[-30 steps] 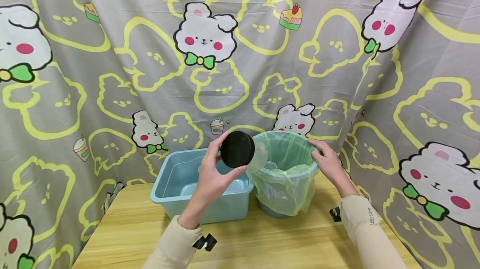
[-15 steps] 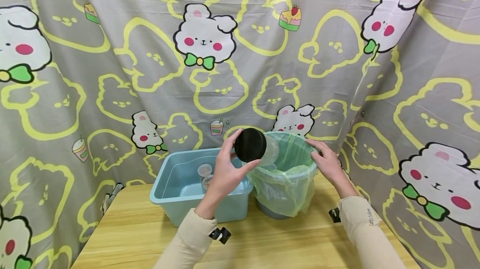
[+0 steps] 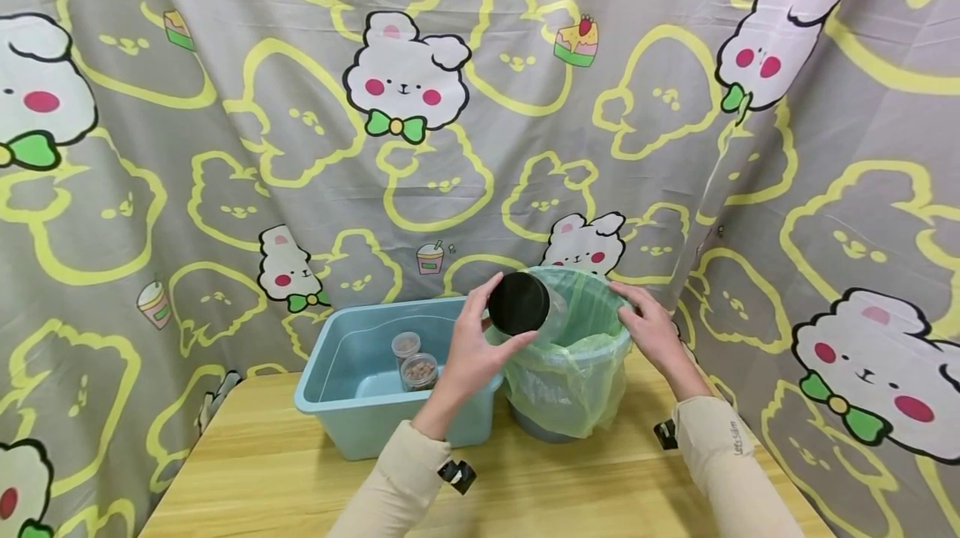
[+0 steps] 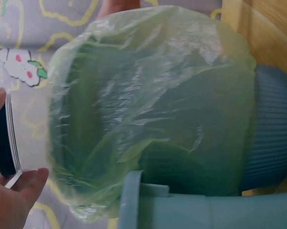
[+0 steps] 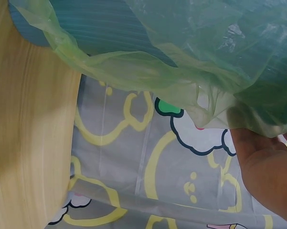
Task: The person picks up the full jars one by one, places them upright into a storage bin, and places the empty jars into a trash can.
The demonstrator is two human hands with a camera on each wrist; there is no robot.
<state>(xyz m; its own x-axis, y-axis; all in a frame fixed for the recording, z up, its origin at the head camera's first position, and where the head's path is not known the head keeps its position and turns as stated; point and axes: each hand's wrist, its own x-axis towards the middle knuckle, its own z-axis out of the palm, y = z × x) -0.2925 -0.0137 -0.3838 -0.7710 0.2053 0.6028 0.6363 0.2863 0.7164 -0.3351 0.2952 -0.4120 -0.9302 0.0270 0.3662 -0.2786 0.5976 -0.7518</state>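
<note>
My left hand (image 3: 474, 354) grips a clear plastic jar by its black lid (image 3: 519, 304), thumb and fingers on opposite sides. The jar lies tilted over the near left part of the bin's opening, lid towards me, its clear body (image 3: 557, 317) pointing into the mouth. In the left wrist view, the lid (image 4: 2, 138) shows edge-on between the fingertips. A grey-blue trash bin (image 4: 274, 129) wears a thin green bag (image 3: 562, 388) folded over its rim. On the bin's right, my right hand (image 3: 651, 329) holds the rim through the bag, with the thumb outside (image 5: 258, 143).
Left of the bin stands a light blue plastic tub (image 3: 318, 379). Inside are a small lidded container (image 3: 406, 344) and a clear jar of brownish pieces (image 3: 420, 371). Both stand on a wooden table (image 3: 247, 455), with a patterned curtain (image 3: 300, 204) behind.
My left hand has carried the jar rightwards from beside the tub to over the bin's mouth. The containers in the tub have come into sight. The right hand stays on the rim.
</note>
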